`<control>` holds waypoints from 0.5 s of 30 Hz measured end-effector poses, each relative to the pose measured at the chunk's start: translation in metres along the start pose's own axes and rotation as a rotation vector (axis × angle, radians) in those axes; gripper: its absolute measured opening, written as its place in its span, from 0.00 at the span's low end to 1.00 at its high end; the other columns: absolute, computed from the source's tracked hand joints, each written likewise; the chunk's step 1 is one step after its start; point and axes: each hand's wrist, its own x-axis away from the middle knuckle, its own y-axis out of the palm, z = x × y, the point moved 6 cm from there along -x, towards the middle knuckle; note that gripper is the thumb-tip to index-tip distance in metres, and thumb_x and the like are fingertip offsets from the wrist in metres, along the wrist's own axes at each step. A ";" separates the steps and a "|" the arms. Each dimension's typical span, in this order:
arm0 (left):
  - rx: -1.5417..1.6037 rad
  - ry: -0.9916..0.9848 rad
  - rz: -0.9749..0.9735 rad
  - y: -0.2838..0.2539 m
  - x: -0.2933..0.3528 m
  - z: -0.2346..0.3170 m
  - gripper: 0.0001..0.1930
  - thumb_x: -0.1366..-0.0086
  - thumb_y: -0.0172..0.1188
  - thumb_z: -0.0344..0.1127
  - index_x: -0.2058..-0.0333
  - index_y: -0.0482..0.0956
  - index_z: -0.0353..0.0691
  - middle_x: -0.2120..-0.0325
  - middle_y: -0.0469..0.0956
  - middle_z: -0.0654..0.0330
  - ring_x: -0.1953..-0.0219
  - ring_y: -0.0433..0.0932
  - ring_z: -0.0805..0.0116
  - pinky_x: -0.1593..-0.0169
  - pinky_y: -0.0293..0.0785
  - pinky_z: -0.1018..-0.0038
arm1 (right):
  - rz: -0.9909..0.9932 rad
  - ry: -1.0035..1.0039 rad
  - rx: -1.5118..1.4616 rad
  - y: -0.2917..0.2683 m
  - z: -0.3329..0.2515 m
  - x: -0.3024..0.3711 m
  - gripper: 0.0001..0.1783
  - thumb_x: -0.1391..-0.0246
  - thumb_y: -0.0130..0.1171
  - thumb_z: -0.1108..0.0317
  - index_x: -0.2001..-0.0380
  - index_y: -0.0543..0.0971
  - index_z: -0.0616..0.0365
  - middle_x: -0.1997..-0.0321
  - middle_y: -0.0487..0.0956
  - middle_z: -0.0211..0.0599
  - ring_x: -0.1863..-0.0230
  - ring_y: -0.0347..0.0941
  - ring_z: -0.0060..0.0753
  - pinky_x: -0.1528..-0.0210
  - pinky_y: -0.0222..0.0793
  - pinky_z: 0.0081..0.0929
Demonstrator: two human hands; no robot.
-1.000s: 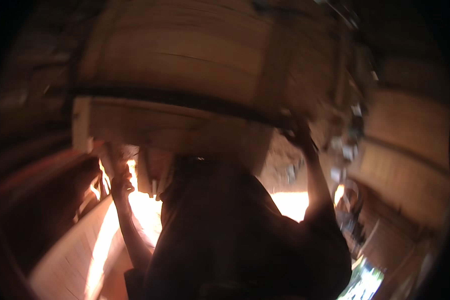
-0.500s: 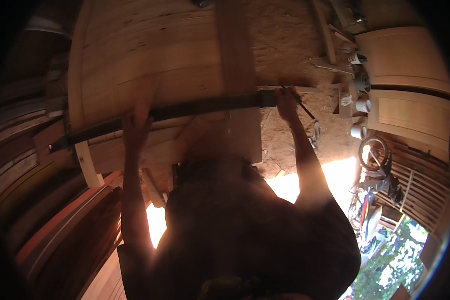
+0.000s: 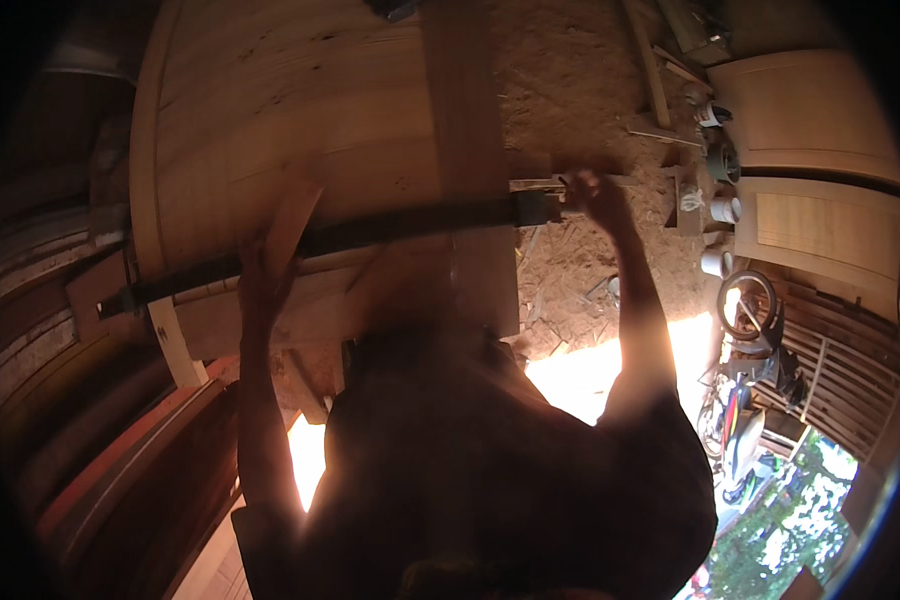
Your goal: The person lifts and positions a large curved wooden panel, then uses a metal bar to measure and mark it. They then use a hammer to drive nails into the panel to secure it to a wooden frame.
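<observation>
A long dark bar clamp lies across a pale wooden panel, its right end reaching past the panel's edge. Near the clamp's left part, my left hand is closed on a small flat wood block, which slants over the bar. My right hand is at the clamp's right end, fingers curled at its screw handle; motion smears the fingertips and the handle is mostly hidden.
Dirt and wood shavings cover the floor on the right. Cans and panelled wooden doors stand farther right, with a motorcycle below them. Stacked boards lie at the left. A dark object rests at the panel's far end.
My right hand has shifted slightly right and turned; the thin rod that stuck out below it no longer shows. The clamp and my left hand have moved slightly down and left.
</observation>
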 end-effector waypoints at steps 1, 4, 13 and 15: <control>0.022 0.009 0.019 0.000 -0.002 0.007 0.37 0.35 0.70 0.51 0.36 0.62 0.42 0.38 0.67 0.42 0.42 0.77 0.40 0.45 0.79 0.51 | 0.108 -0.024 0.051 -0.019 0.006 -0.008 0.27 0.31 0.54 0.46 0.54 0.81 0.62 0.60 0.85 0.51 0.59 0.82 0.44 0.54 0.75 0.41; -0.022 -0.016 0.018 0.001 -0.004 0.012 0.36 0.35 0.70 0.51 0.37 0.63 0.43 0.39 0.69 0.43 0.42 0.77 0.41 0.46 0.79 0.52 | 0.098 0.083 0.177 -0.032 0.055 -0.040 0.28 0.31 0.55 0.45 0.53 0.81 0.65 0.62 0.85 0.50 0.60 0.84 0.43 0.53 0.77 0.40; -0.156 -0.037 -0.071 -0.007 -0.013 -0.001 0.36 0.37 0.71 0.54 0.40 0.67 0.38 0.43 0.74 0.44 0.42 0.77 0.49 0.43 0.75 0.60 | 0.071 0.236 -1.413 0.002 0.035 -0.044 0.29 0.23 0.37 0.50 0.46 0.78 0.65 0.72 0.83 0.37 0.72 0.81 0.27 0.66 0.78 0.28; -0.105 -0.052 -0.081 -0.010 -0.015 0.007 0.37 0.37 0.71 0.54 0.39 0.67 0.35 0.42 0.73 0.44 0.41 0.76 0.49 0.40 0.72 0.61 | -0.196 0.042 -1.332 0.005 0.071 -0.008 0.27 0.24 0.44 0.50 0.47 0.80 0.63 0.62 0.84 0.40 0.60 0.82 0.31 0.55 0.78 0.33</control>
